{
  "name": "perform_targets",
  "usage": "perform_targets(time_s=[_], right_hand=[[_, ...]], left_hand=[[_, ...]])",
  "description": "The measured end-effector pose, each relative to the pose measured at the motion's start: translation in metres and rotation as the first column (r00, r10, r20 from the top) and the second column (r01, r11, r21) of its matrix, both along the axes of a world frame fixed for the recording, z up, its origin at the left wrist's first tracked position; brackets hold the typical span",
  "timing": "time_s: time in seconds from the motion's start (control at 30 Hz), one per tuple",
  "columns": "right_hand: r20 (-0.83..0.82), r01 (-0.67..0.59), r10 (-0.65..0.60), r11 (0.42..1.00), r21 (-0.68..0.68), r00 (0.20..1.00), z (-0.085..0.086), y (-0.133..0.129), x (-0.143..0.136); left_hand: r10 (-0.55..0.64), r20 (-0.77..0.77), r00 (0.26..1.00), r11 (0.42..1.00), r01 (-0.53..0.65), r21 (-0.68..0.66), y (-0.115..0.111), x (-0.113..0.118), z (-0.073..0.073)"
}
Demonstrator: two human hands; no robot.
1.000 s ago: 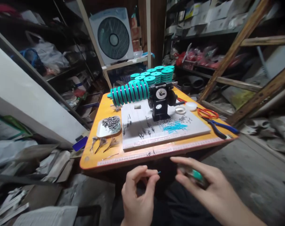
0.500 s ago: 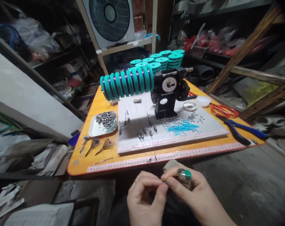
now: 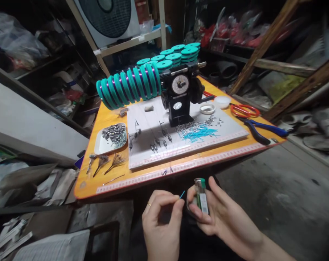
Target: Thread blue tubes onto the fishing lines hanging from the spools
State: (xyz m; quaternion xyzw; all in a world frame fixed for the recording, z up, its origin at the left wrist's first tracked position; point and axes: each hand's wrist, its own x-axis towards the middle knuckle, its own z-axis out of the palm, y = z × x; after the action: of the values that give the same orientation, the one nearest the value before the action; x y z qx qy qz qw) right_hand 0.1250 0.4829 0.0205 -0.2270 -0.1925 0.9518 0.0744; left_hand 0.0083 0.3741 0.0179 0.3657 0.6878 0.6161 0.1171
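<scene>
Here, below the table (image 3: 142, 179), my left hand (image 3: 161, 221) pinches one blue tube (image 3: 182, 194); my right hand (image 3: 221, 217) grips one upright lighter (image 3: 201, 195).

We are in a cramped home workshop that doubles as a storeroom. Our orange tabletop (image 3: 180, 168) carries a black hand-cranked winding machine (image 3: 180, 95) with a row of teal spools (image 3: 128, 87) on its shaft, more spools stacked (image 3: 177, 54) behind, a tray of small metal weights (image 3: 112, 137), loose blue tubing pieces (image 3: 198, 132), red scissors (image 3: 242, 110) and blue-handled pliers (image 3: 262, 131). Around us stand crowded shelves (image 3: 131, 41) with a box fan (image 3: 107, 18), plastic-bagged goods (image 3: 235, 29), rough timber beams (image 3: 259, 50) and a bare concrete floor (image 3: 275, 192).
</scene>
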Motion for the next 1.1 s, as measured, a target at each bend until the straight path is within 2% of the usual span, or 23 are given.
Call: perform_targets(time_s=[0.1, 0.2, 0.4, 0.5, 0.67, 0.77, 0.87, 0.97, 1.1], right_hand=[[0.000, -0.017, 0.017, 1.000, -0.020, 1.000, 0.002, 0.003, 0.001], [0.053, 0.000, -0.002, 0.999, 0.047, 0.999, -0.004, 0.008, 0.004], [0.157, 0.176, -0.202, 0.971, 0.161, 0.967, -0.037, 0.032, 0.021], [0.138, 0.215, -0.232, 0.969, 0.123, 0.963, -0.047, 0.044, 0.030], [0.004, 0.228, -0.228, 0.973, -0.015, 0.974, -0.051, 0.050, 0.037], [-0.064, 0.205, -0.210, 0.976, -0.078, 0.976, -0.052, 0.048, 0.038], [-0.087, 0.169, -0.179, 0.979, -0.112, 0.980, -0.052, 0.044, 0.038], [-0.063, 0.150, -0.158, 0.983, -0.109, 0.985, -0.049, 0.037, 0.035], [0.025, 0.267, -0.266, 0.963, -0.031, 0.964, -0.040, 0.023, 0.024]], left_hand=[[-0.059, 0.028, 0.998, 0.998, 0.059, -0.007, 0.005, 0.005, 0.000], [-0.121, 0.043, 0.992, 0.992, 0.122, -0.019, 0.016, 0.008, -0.001], [-0.243, 0.118, 0.963, 0.963, 0.254, -0.088, 0.051, 0.021, -0.016], [-0.282, 0.125, 0.951, 0.949, 0.295, -0.108, 0.066, 0.029, -0.026], [-0.299, 0.145, 0.943, 0.943, 0.316, -0.109, 0.073, 0.032, -0.037], [-0.312, 0.151, 0.938, 0.939, 0.329, -0.104, 0.070, 0.032, -0.035], [-0.325, 0.132, 0.937, 0.938, 0.337, -0.083, 0.066, 0.035, -0.026], [-0.330, 0.040, 0.943, 0.941, 0.332, -0.071, 0.065, 0.039, -0.015], [-0.309, -0.069, 0.949, 0.951, 0.307, -0.039, 0.065, 0.043, -0.007]])
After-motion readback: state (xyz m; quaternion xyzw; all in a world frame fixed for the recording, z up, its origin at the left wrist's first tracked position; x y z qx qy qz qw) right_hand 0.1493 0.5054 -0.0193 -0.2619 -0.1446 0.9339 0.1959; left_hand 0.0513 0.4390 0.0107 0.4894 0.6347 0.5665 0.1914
